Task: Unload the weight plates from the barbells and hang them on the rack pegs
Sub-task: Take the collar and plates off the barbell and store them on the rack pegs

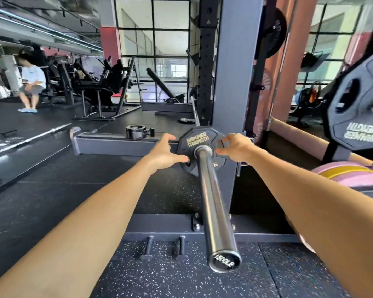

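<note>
Head view shows the left hand point(164, 151) and right hand point(238, 150) gripping opposite edges of a small black weight plate point(199, 150), which sits between them on the barbell sleeve point(215, 207). A two-sided hold probably keeps it square for sliding off. A collar point(139, 132) lies beyond the left hand; racked plates point(357, 112) hang right.

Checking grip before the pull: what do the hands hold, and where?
Both grip the small black plate on the barbell sleeve: left hand and right hand at opposite edges.
</note>
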{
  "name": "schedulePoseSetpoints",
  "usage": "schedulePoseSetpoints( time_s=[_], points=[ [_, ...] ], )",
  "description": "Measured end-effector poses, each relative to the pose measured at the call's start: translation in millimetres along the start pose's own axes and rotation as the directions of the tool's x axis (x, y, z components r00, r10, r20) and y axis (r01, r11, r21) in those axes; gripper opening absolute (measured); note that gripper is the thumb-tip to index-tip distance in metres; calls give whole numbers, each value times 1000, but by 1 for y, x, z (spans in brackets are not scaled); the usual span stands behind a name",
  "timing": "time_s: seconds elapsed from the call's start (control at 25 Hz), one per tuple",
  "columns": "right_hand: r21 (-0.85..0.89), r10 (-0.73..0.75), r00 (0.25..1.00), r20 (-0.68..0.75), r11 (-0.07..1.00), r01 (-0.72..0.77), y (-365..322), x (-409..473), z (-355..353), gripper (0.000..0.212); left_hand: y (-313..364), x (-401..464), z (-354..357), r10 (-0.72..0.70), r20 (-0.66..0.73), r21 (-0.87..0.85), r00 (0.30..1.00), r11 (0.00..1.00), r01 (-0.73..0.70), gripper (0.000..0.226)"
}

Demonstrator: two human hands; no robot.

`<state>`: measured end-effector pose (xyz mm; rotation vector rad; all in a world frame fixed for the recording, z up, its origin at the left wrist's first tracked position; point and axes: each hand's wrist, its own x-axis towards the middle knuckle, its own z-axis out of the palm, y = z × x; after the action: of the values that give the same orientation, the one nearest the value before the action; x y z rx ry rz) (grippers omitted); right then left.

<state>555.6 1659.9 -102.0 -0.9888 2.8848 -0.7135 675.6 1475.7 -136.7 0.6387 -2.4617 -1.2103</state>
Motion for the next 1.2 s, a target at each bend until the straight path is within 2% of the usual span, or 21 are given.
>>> schedulePoseSetpoints(
  time_s=[0.12,0.4,0.6,0.92,1.2],
  points=[
    [18,40,998,-50,999,-40,21,12,-1,51,0,20,15,-32,-30,13,999,999,33,81],
    [94,85,994,-67,992,-78,39,59,25,53,-9,66,41,-103,-104,36,989,994,108,73],
    [30,43,996,-79,999,-40,48,92,41,45,-24,93,59,-157,-157,97,975,980,174,52],
    [-92,54,987,-151,993,-68,51,115,49,25,-33,108,60,-169,-266,136,949,968,210,53],
    [-29,128,985,-114,991,-132,43,54,41,18,-16,49,50,-90,-242,307,966,937,164,70]
  ],
)
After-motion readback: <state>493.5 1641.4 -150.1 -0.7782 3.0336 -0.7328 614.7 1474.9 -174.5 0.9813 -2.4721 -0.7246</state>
